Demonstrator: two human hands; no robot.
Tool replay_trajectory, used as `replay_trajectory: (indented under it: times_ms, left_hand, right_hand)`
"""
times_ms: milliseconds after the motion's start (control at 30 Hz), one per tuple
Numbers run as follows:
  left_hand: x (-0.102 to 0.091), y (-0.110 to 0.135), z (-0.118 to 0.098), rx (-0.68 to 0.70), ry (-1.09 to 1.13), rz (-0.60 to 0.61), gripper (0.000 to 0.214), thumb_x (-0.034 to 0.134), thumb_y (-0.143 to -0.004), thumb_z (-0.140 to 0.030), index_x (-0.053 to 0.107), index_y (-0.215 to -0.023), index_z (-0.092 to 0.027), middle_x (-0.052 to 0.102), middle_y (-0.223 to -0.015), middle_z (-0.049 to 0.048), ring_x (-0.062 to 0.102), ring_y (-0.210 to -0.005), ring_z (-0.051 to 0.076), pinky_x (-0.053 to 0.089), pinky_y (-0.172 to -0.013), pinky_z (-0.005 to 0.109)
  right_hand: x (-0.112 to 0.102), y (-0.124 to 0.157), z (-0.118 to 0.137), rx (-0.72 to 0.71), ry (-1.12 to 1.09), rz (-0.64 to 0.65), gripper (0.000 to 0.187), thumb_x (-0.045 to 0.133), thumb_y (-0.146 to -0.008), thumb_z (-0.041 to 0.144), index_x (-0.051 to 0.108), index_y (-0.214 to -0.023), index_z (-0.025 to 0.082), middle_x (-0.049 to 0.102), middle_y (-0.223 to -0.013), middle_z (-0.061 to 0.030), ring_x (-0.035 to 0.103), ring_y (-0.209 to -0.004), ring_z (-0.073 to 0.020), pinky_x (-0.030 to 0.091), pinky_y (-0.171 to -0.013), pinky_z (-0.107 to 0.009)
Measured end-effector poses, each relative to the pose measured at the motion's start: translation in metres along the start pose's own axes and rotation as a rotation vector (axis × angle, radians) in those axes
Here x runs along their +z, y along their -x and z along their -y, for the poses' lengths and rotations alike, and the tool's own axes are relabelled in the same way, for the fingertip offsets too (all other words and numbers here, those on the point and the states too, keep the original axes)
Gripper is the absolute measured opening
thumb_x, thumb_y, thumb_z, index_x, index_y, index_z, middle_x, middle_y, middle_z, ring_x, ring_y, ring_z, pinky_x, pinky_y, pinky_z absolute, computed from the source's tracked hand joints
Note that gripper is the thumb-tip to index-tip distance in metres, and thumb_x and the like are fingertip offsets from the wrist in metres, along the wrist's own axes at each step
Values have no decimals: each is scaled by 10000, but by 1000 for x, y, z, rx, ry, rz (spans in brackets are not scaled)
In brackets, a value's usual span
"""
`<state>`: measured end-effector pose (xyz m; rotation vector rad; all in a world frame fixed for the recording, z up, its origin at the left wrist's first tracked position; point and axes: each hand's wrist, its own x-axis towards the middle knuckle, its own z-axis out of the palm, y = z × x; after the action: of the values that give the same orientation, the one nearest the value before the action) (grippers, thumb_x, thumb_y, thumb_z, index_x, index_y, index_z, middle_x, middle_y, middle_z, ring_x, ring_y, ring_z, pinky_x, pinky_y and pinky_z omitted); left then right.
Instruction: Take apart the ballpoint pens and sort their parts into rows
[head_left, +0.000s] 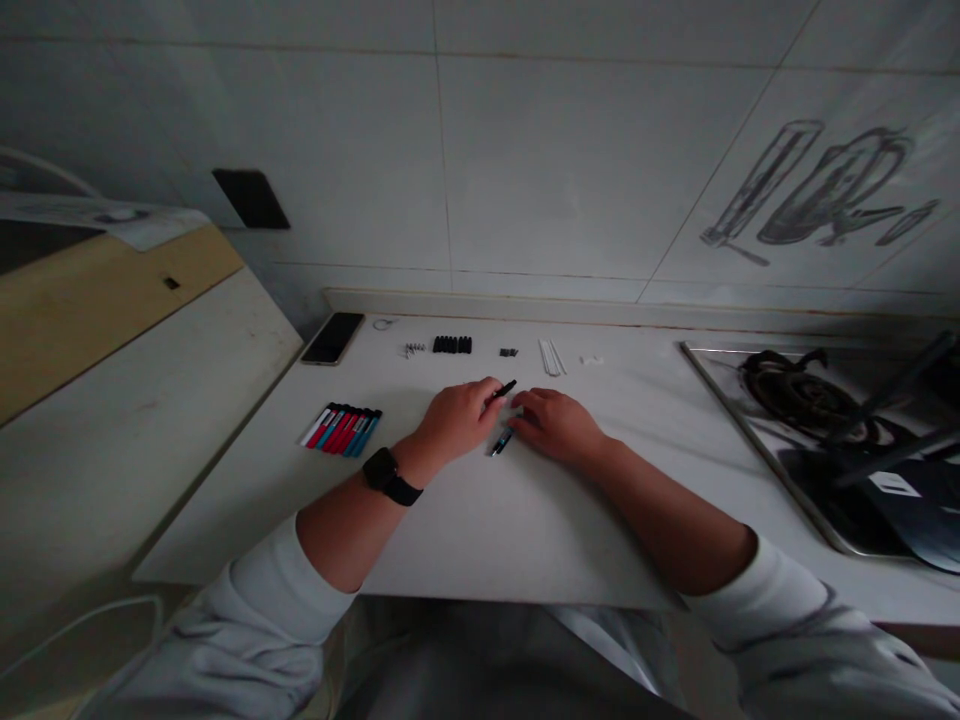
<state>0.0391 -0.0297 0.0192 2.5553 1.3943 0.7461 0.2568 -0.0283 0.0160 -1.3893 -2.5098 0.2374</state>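
My left hand (459, 415) is closed around a slim black pen part (508, 387), whose dark end pokes out past the thumb and forefinger. Close by on the right, my right hand (561, 428) has its fingers curled, low over the counter. Its thumb and fingertips meet the upper end of a short dark pen piece (501, 441) with a shiny lower tip. Left of both hands lies a row of red, blue and white pen barrels (341, 430) with black ends.
Along the back of the white counter (480, 540) lie metal springs (413, 350), black grips (452, 345), small dark pieces (508, 352), white refills (552, 357) and small white parts (592, 360). A phone (334, 338) and a ring (383, 324) are back left. A gas stove (806, 440) stands right.
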Motion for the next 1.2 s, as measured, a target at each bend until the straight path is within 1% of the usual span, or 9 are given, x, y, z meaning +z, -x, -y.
replay_trajectory:
  times_ms: [67,200,300,433,500,600,700,800,1200]
  left_hand:
    - [-2,1,-2,40,-24,-2,211,473,-1047,-327,637,-1122,-217,738,-1010,65,675,-913,208,496,-805,331]
    - [-4,0,-3,159,-50,8,189,492,-1034,-272,638,-1129,-200,707,-1098,86,616,-1072,236,475,-978,395]
    - [-3,-1,-2,182,-81,-9,165,532,-1010,-246,651,-1106,-184,665,-1182,101,570,-1129,254,453,-1028,422]
    - [-1,-1,1,160,-119,8,165,548,-1003,-242,665,-1104,-185,638,-1196,103,570,-1102,249,471,-995,410]
    - [1,0,3,134,-138,42,169,539,-1009,-246,670,-1097,-185,652,-1133,97,587,-1044,241,485,-951,397]
    - [4,0,8,77,-177,89,174,536,-1010,-242,682,-1083,-181,677,-1039,92,609,-981,241,493,-904,390]
    - [7,0,14,38,-207,123,161,570,-993,-232,701,-1074,-185,695,-995,88,627,-952,243,494,-882,384]
    - [8,0,18,10,-213,136,168,596,-979,-228,709,-1101,-202,703,-993,83,640,-944,240,494,-865,373]
    - [6,-1,22,-30,-235,117,175,595,-976,-230,718,-1099,-210,706,-1011,78,647,-946,236,490,-836,355]
  right_hand:
    - [1,0,3,-26,24,27,286,593,-992,406,709,-1148,196,685,-969,-86,626,-890,-198,436,-794,-289]
    - [6,-2,-1,-81,41,2,298,574,-1004,420,740,-1076,183,671,-994,-109,617,-951,-219,449,-876,-320]
    - [8,-3,-6,-99,28,-18,250,617,-976,386,739,-1046,179,670,-1023,-116,612,-976,-229,452,-921,-340]
    - [8,-3,-12,-99,7,-11,185,628,-947,282,719,-1072,179,677,-1066,-114,616,-1004,-230,451,-946,-341]
    - [6,-2,-12,-65,2,-9,237,637,-926,247,683,-1148,175,684,-1075,-108,622,-1016,-229,451,-942,-331]
    - [-1,2,-12,68,15,17,352,692,-890,292,631,-1214,169,699,-1057,-106,641,-958,-227,462,-861,-313]
    - [-9,7,-10,176,80,101,239,687,-894,325,664,-1078,174,708,-1003,-112,651,-874,-228,449,-765,-310]
    - [-13,9,-10,217,123,148,112,634,-925,279,676,-959,181,712,-958,-111,656,-859,-236,430,-732,-315]
    - [-10,6,-13,179,105,85,120,571,-977,230,666,-1038,188,688,-1076,-118,654,-921,-228,432,-765,-309]
